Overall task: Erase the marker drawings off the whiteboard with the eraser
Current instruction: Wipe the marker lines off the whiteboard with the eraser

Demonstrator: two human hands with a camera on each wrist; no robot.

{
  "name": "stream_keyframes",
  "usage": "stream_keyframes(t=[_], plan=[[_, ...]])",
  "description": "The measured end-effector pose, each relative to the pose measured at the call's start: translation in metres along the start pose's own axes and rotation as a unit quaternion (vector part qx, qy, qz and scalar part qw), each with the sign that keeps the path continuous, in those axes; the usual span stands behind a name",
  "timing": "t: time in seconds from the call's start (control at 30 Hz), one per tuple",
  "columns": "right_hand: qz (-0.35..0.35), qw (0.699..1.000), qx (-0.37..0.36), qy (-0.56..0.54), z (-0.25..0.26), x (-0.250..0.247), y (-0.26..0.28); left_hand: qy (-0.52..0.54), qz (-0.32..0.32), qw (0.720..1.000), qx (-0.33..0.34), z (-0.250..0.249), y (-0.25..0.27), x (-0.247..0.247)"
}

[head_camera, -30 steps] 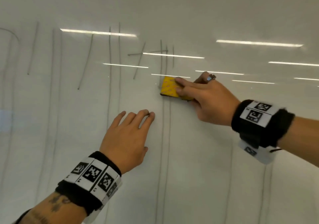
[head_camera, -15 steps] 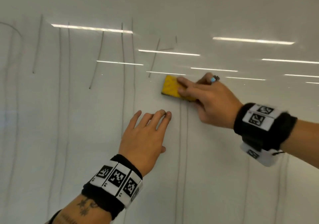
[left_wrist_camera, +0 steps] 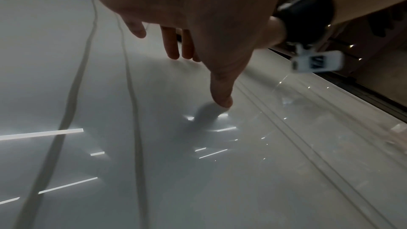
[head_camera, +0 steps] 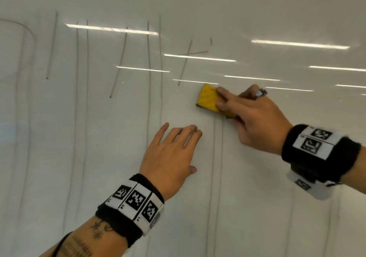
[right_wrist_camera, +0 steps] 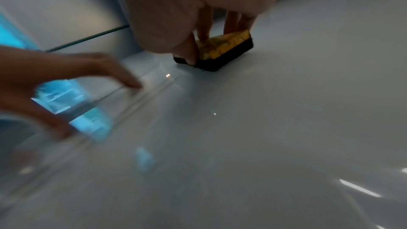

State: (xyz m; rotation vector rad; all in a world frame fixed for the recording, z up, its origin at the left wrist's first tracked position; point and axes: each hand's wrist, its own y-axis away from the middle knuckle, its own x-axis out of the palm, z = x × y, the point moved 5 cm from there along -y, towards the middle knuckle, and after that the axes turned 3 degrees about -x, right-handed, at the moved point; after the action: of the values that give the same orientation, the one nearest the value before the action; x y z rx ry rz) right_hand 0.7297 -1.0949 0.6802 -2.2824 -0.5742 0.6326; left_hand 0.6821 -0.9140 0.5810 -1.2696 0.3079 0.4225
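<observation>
I've got the eraser [head_camera: 210, 100] flat on the whiteboard [head_camera: 277, 207], yellow back toward me, dark felt side pressed to the surface – the right wrist cam shows that black layer [right_wrist_camera: 229, 55] touching the board. It sits a bit right of center in the head view, just below the lower end of a short slanted stroke [head_camera: 185, 62] that's crossed by a faint horizontal one. My right hand [head_camera: 255, 122] holds it: two fingers [head_camera: 225, 104] laid over the yellow top, thumb [right_wrist_camera: 187, 50] pinching the near edge, so the grip is closed round the block. A ring [head_camera: 261, 92] shows on the far side of that hand.

Directly under the eraser two thin vertical lines [head_camera: 216, 177] run down the board toward the bottom. My left hand [head_camera: 170, 157] is just left of those lines, below and left of the eraser, not touching it – fingers straight and together, spread flat, fingertips [left_wrist_camera: 222, 100] on the board, holding nothing.

Further left, more marks: paired long vertical lines [head_camera: 154, 98], another pair [head_camera: 82, 98], two slanted strokes [head_camera: 118, 62] and a curved line [head_camera: 23, 27] at the far left edge. Both wrists wear black bands w/ printed marker squares [head_camera: 134, 199]. Ceiling light strips reflect as bright bars [head_camera: 111, 29] across the glossy surface. Right wrist cam is blurred on its left side, incl. my left hand.
</observation>
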Motion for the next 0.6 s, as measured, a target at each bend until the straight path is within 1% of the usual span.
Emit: stream_keyframes(t=[0.07,0.1,0.13,0.17,0.2,0.27,0.3,0.33,0.37,0.4,0.43,0.5,0.53,0.57,0.6], plan=[[0.041,0.997,-0.065,-0.012,0.021,0.006,0.021,0.008,0.005,1.0,0.016,0.002,0.0,-0.006],[0.061,0.994,-0.086,-0.005,0.017,0.004,0.017,0.015,-0.002,1.0,0.023,0.003,0.001,-0.01],[0.064,0.994,-0.086,0.006,0.001,0.0,0.005,0.023,-0.018,0.999,0.028,0.005,0.003,-0.015],[0.053,0.997,-0.061,0.015,-0.021,-0.006,-0.014,0.03,-0.041,0.998,0.029,0.009,0.005,-0.02],[0.033,0.999,-0.016,0.02,-0.045,-0.016,-0.038,0.033,-0.066,0.997,0.023,0.013,0.008,-0.026],[-0.014,0.993,0.107,0.044,-0.091,-0.042,-0.081,0.028,-0.101,0.994,-0.008,0.026,0.014,-0.037],[-0.022,0.985,0.16,0.058,-0.104,-0.048,-0.096,0.024,-0.109,0.993,-0.032,0.034,0.017,-0.042],[-0.019,0.979,0.192,0.065,-0.106,-0.048,-0.106,0.02,-0.11,0.992,-0.059,0.045,0.021,-0.045],[-0.01,0.977,0.201,0.065,-0.097,-0.042,-0.11,0.017,-0.106,0.99,-0.087,0.056,0.025,-0.047],[-0.01,0.981,0.185,0.056,-0.08,-0.034,-0.111,0.014,-0.098,0.989,-0.115,0.068,0.028,-0.049],[-0.017,0.989,0.138,0.043,-0.056,-0.026,-0.106,0.012,-0.085,0.987,-0.138,0.081,0.031,-0.049],[-0.008,1.0,0.015,0.002,-0.004,-0.002,-0.079,0.004,-0.054,0.984,-0.169,0.102,0.038,-0.047],[0.011,0.999,-0.044,-0.009,0.02,0.009,-0.061,-0.002,-0.035,0.984,-0.175,0.11,0.042,-0.045],[0.034,0.996,-0.086,-0.015,0.036,0.017,-0.047,-0.009,-0.016,0.984,-0.176,0.117,0.044,-0.043],[0.058,0.992,-0.112,-0.018,0.042,0.021,-0.041,-0.017,0.003,0.985,-0.173,0.122,0.047,-0.041]])
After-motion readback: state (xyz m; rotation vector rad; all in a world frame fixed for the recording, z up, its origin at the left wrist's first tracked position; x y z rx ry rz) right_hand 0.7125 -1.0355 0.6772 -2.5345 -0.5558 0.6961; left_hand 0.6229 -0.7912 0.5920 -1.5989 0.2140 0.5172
